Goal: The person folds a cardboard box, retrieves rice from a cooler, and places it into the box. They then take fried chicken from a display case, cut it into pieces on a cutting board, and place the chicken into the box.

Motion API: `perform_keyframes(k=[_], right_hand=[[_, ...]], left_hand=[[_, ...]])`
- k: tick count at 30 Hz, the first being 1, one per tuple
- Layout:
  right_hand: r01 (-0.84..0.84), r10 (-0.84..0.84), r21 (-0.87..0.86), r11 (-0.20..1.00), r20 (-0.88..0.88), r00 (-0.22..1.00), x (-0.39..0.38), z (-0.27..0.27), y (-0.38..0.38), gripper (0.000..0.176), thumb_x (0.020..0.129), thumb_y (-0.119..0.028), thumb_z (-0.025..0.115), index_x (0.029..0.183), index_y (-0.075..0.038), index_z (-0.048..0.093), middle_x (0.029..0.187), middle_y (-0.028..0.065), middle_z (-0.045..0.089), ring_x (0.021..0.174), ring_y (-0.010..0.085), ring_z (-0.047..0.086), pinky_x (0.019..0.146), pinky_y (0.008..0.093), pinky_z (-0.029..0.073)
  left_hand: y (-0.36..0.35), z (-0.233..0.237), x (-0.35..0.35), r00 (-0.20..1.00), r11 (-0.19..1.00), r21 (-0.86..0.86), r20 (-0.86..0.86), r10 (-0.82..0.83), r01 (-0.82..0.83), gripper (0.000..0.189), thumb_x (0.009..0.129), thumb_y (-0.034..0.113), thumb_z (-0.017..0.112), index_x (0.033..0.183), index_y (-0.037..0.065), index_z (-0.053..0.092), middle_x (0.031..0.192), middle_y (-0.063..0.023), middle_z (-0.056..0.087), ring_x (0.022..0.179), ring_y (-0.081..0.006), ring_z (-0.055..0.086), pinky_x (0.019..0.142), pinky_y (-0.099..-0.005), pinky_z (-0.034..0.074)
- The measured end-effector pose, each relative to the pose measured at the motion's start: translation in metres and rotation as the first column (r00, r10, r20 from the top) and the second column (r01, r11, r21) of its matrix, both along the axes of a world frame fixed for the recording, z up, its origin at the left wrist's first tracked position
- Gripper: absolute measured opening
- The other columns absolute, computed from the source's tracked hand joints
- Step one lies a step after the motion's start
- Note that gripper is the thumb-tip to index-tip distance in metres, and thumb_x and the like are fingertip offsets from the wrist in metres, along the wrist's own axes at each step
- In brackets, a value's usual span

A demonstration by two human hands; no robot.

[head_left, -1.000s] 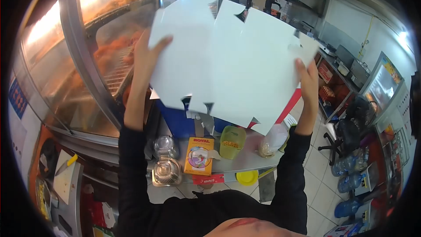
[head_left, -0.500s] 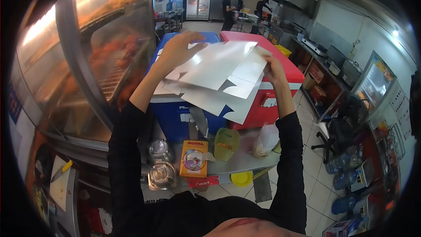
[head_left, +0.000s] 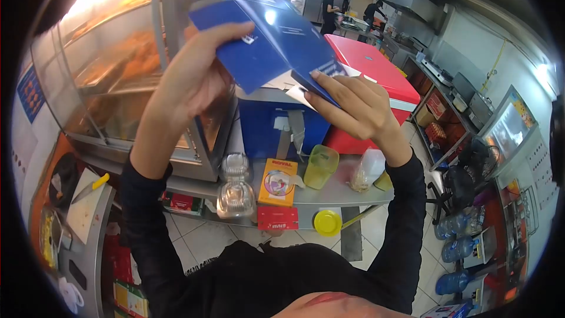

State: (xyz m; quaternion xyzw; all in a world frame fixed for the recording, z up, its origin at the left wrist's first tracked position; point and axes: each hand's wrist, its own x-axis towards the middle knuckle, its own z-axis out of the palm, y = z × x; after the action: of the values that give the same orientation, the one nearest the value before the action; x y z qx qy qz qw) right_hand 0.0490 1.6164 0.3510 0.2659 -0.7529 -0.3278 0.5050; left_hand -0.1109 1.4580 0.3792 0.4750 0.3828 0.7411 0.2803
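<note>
One blue carton (head_left: 273, 38) btwn L/R hands (head_left: 199, 75) (head_left: 358, 105), R gripping edge.

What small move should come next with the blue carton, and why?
Probably, the right hand should fold the flap further: it holds this flap, partly bent, while the left hand holds the carton at the other side.

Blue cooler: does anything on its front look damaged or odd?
Yes: the grey tape on the front of the blue cooler looks uneven and ragged, like a makeshift patch. I can't tell whether anything beneath is broken.
</note>
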Motion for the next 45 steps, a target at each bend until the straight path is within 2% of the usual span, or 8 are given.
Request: perform_keyframes(k=[3,6,11,15,28,32,39,45], right_hand=[[-0.29,0.375,-0.395,0.872,0.158,0.913,0.01,-0.009,-0.035,0.019,0.059,-0.003,0.06,0.077,-0.004,0.061,0.082,0.014,0.059,0.064,0.0208,0.058,0.055,0.0268,0.047],[-0.342,0.855,-0.915,0.215,0.008,0.519,0.019,-0.034,-0.083,0.016,0.062,0.0,0.061,0.077,-0.004,0.062,0.085,0.016,0.059,0.067,0.0255,0.059,0.059,0.0286,0.047],[-0.358,0.383,-0.287,0.889,0.036,0.923,0.041,-0.034,-0.146,0.024,0.06,-0.009,0.067,0.083,-0.011,0.062,0.096,0.0113,0.056,0.072,0.0209,0.057,0.056,0.0235,0.047],[-0.177,0.152,-0.202,0.963,-0.135,0.979,0.047,-0.049,-0.178,0.03,0.059,-0.006,0.063,0.088,-0.01,0.062,0.096,0.0127,0.057,0.07,0.0209,0.058,0.052,0.0223,0.046],[-0.311,0.262,-0.338,0.888,-0.184,0.947,-0.015,-0.075,-0.247,0.034,0.06,0.005,0.056,0.094,0.006,0.057,0.096,0.0187,0.057,0.07,0.0244,0.059,0.058,0.0268,0.048],[-0.292,0.315,-0.5,0.815,-0.041,0.948,-0.032,-0.089,-0.282,0.035,0.068,0.003,0.052,0.103,0.005,0.054,0.103,0.0198,0.054,0.08,0.0269,0.057,0.064,0.0306,0.048],[-0.63,0.843,-0.66,0.409,0.009,0.537,-0.075,-0.069,-0.351,0.057,0.074,-0.041,0.056,0.109,0.003,0.048,0.11,0.0161,0.047,0.101,0.0289,0.045,0.081,0.0373,0.038],[-0.876,0.962,-0.401,0.268,0.164,0.22,-0.076,-0.052,-0.411,0.012,0.067,0.006,0.06,0.078,0.005,0.06,0.076,0.0142,0.059,0.07,0.0283,0.059,0.062,0.0317,0.049]], left_hand=[[-0.02,-0.039,0.002,0.935,0.94,0.26,0.216,-0.281,0.222,0.028,0.081,0.008,0.051,0.108,0.004,0.043,0.101,-0.0083,0.051,0.091,-0.0196,0.054,0.075,-0.0359,0.049],[-0.035,-0.077,0.015,0.719,0.682,0.571,0.213,-0.661,0.458,0.029,0.084,0.008,0.045,0.113,0.007,0.039,0.104,-0.008,0.051,0.095,-0.0208,0.052,0.08,-0.0368,0.046],[-0.09,-0.088,0.038,0.948,0.816,0.532,0.07,-0.309,0.226,0.029,0.084,0.006,0.045,0.112,0.002,0.04,0.102,-0.0096,0.052,0.094,-0.019,0.053,0.079,-0.032,0.046],[-0.134,-0.105,0.058,0.997,0.855,0.511,-0.034,-0.076,0.083,0.026,0.081,0.005,0.051,0.106,-0.001,0.046,0.098,-0.0097,0.054,0.087,-0.0168,0.055,0.075,-0.0297,0.048],[-0.196,-0.15,0.097,0.9,0.828,0.369,0.064,0.431,-0.423,0.024,0.088,0.01,0.038,0.101,-0.008,0.046,0.096,-0.0125,0.054,0.085,-0.0163,0.055,0.077,-0.0301,0.047],[-0.234,-0.161,0.089,0.641,0.701,0.27,-0.285,0.713,-0.66,0.029,0.081,0.022,0.053,0.096,-0.003,0.051,0.078,-0.0122,0.057,0.077,-0.0161,0.055,0.066,-0.0294,0.044],[-0.282,-0.184,0.07,0.054,0.092,0.107,-0.317,0.947,-0.99,0.025,0.083,0.019,0.046,0.096,-0.002,0.049,0.073,-0.0236,0.055,0.066,-0.039,0.053,0.053,-0.0406,0.042],[-0.324,-0.208,0.093,-0.198,-0.184,0.076,-0.252,0.947,-0.98,0.031,0.082,0.016,0.046,0.104,-0.005,0.038,0.071,-0.025,0.053,0.065,-0.0403,0.052,0.054,-0.0433,0.041]])
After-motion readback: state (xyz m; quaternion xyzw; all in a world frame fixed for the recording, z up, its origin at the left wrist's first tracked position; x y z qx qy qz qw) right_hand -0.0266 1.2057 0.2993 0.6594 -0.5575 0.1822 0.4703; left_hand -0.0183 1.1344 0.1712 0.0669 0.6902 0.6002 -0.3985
